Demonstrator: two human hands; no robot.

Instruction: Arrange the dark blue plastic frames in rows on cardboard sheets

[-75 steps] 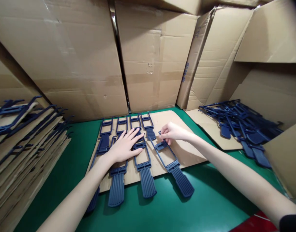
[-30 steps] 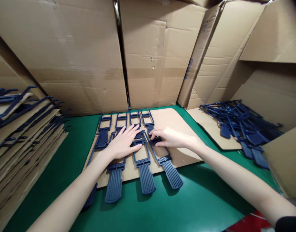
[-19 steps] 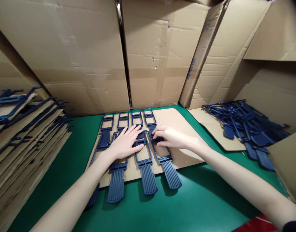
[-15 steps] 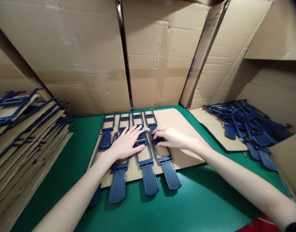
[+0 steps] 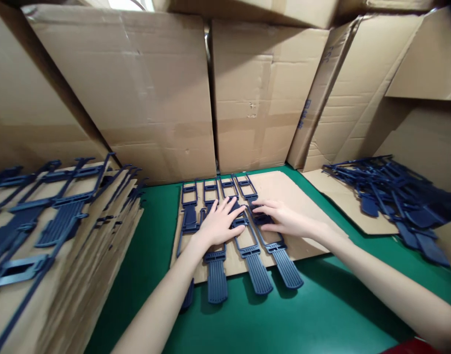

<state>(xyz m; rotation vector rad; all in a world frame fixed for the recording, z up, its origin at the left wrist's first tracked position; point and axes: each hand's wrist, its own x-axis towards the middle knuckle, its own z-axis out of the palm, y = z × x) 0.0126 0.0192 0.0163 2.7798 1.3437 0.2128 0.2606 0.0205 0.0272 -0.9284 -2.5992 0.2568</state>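
Dark blue plastic frames with ribbed, paddle-shaped ends lie in two rows on a flat cardboard sheet (image 5: 302,241). In the near row, the right frame's paddle (image 5: 289,269), the middle one's paddle (image 5: 259,273) and another paddle (image 5: 217,280) stick out past the sheet's front edge. My left hand (image 5: 218,225) lies flat with spread fingers across the middle frames, hiding parts of them. Over the upper part of the rightmost near frame, my right hand (image 5: 286,219) rests with fingers slightly bent and the thumb apart. Neither hand visibly grips a frame.
At left rises a tall stack of cardboard sheets (image 5: 96,275) layered with blue frames. A loose heap of blue frames (image 5: 391,196) sits on cardboard at right. Large cardboard boxes (image 5: 166,108) wall off the back of the green table (image 5: 247,324).
The view has shifted left and tilted up, so more of the left stack shows and the sheet appears farther right. My hands stay in nearly the same places on the frames.
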